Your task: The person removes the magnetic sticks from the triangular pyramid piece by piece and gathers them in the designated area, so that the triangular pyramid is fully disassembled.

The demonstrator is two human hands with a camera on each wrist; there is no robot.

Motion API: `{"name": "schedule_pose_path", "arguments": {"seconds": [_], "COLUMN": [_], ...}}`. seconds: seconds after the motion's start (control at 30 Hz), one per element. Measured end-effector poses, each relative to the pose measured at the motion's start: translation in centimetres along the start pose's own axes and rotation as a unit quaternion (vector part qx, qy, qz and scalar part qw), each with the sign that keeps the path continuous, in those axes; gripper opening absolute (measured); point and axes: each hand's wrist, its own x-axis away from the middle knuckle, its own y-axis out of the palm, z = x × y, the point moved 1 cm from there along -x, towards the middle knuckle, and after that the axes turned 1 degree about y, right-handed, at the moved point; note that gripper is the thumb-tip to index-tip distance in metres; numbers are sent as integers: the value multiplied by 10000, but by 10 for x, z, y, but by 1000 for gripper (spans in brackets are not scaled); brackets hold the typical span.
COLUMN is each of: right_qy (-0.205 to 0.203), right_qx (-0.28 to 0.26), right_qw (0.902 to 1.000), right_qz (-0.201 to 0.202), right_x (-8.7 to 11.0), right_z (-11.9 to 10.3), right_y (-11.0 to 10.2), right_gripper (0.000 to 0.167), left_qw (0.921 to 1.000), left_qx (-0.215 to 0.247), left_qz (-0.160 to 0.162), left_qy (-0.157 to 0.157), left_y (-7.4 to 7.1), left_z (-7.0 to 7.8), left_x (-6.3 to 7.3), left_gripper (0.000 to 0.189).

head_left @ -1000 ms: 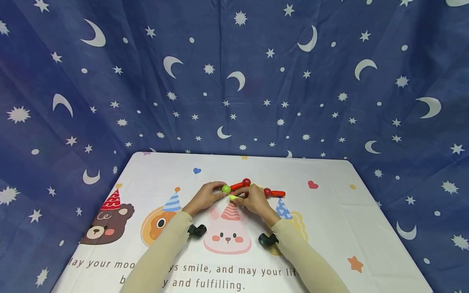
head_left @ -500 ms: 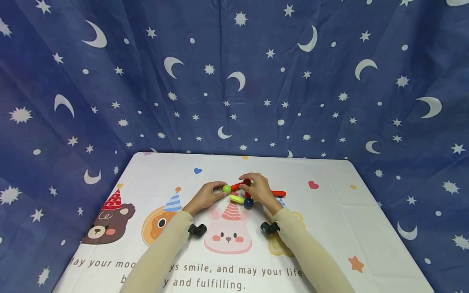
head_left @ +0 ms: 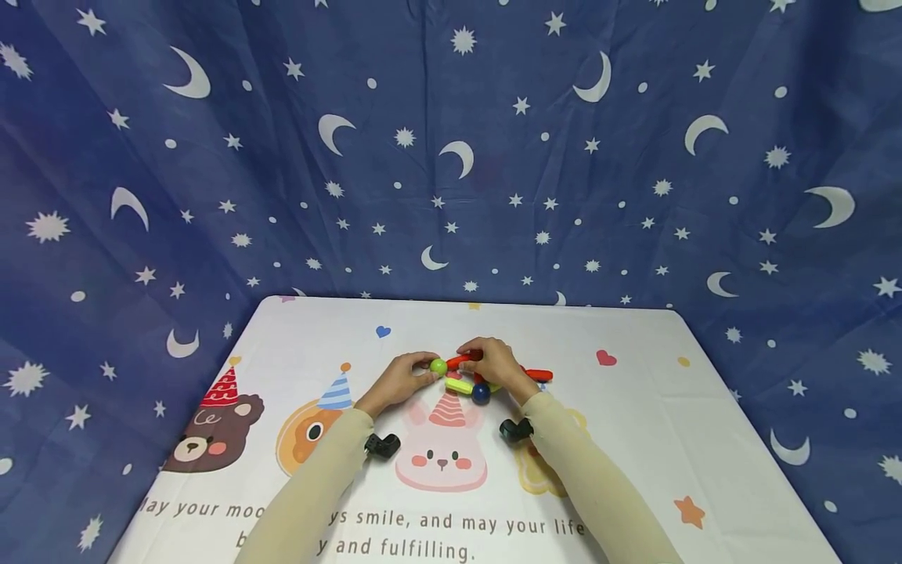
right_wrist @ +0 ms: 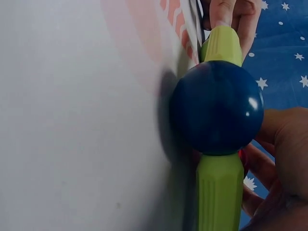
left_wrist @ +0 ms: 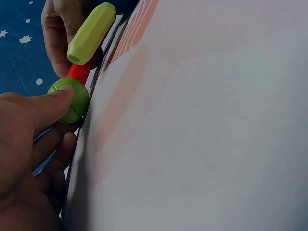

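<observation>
A toy of coloured rods and balls lies on the table. At its left end my left hand (head_left: 402, 381) pinches a green ball (left_wrist: 73, 100) between thumb and fingers. A red rod (head_left: 456, 363) runs from that ball towards my right hand (head_left: 496, 366), whose fingers grip a red ball (right_wrist: 244, 162), mostly hidden by them. Nearer to me are a yellow-green rod (head_left: 460, 386) and a dark blue ball (head_left: 481, 393); in the right wrist view another yellow-green rod (right_wrist: 219, 192) joins the blue ball's other side. Another red rod (head_left: 539, 375) sticks out beyond my right hand.
The white tablecloth (head_left: 620, 439) carries printed animals and lettering. A blue curtain (head_left: 451, 157) with moons and stars hangs behind the table's far edge. Black wrist cameras sit on both forearms, the left camera (head_left: 383, 446) and the right camera (head_left: 517, 429).
My right hand has left the yellow-green rod and moved up to the red ball. The blue ball has come into view. My left hand stays on the green ball.
</observation>
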Motion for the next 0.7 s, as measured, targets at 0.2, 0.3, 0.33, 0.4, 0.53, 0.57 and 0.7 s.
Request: {"name": "schedule_pose_path", "arguments": {"seconds": [0.2, 0.3, 0.33, 0.4, 0.53, 0.57, 0.7], "right_qy": [-113, -150, -147, -144, -150, -136, 15], "right_qx": [26, 31, 22, 15, 26, 16, 16], "right_qw": [9999, 9999, 9999, 9999, 9998, 9999, 10000], "right_qz": [4, 30, 34, 53, 92, 87, 57], "right_x": [-2, -3, -3, -3, -3, -3, -4], "right_z": [3, 3, 3, 2, 2, 3, 4], "right_y": [3, 3, 3, 3, 4, 4, 5], "right_gripper": [21, 20, 19, 19, 19, 19, 20], "left_qw": [10000, 10000, 10000, 10000, 9999, 9999, 9998], "left_qx": [11, 8, 15, 41, 95, 112, 206], "left_qz": [-11, -5, 3, 17, 34, 29, 40], "left_qy": [-82, -69, -56, -22, 16, 29, 65], "left_y": [0, 0, 0, 0, 1, 0, -2], "left_z": [1, 0, -1, -1, -2, -2, -2], "left_x": [1, 0, 0, 0, 1, 1, 3], "left_gripper": [38, 38, 37, 37, 35, 35, 34]}}
